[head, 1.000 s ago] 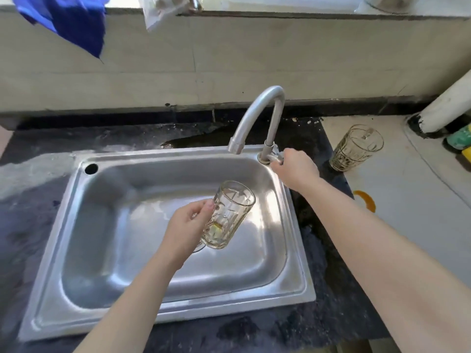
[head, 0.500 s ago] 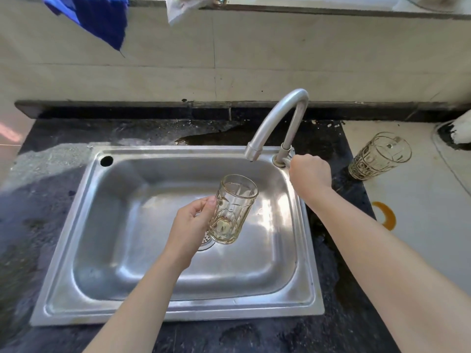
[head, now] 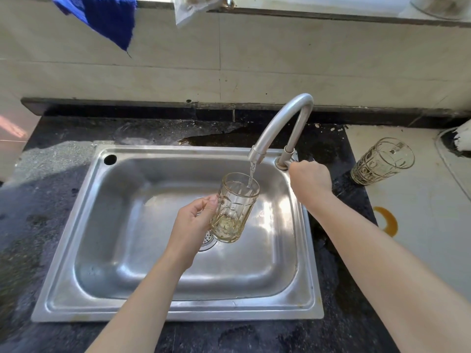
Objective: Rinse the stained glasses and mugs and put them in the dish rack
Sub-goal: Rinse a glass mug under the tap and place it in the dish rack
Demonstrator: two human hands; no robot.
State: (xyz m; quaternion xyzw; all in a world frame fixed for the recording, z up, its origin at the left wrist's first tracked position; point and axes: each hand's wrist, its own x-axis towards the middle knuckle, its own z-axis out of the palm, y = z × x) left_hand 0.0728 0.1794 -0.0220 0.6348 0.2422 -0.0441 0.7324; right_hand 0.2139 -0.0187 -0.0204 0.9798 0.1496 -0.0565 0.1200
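Note:
My left hand [head: 192,225] grips a clear glass mug [head: 235,207] with a yellowish residue at its bottom, holding it tilted over the steel sink [head: 127,225]. A thin stream of water runs from the curved faucet [head: 283,123] into the mug's mouth. My right hand [head: 309,180] is curled around the faucet handle at the tap's base. A second stained patterned glass [head: 381,161] stands on the pale counter to the right of the sink.
A brown ring stain [head: 388,220] marks the pale counter near the sink. A blue cloth [head: 102,16] hangs from the ledge at the top left. The dark countertop [head: 51,174] surrounds the sink. No dish rack is in view.
Water now runs from the faucet into the mug. My left hand has brought the mug up and right, under the spout. My right hand stays on the handle.

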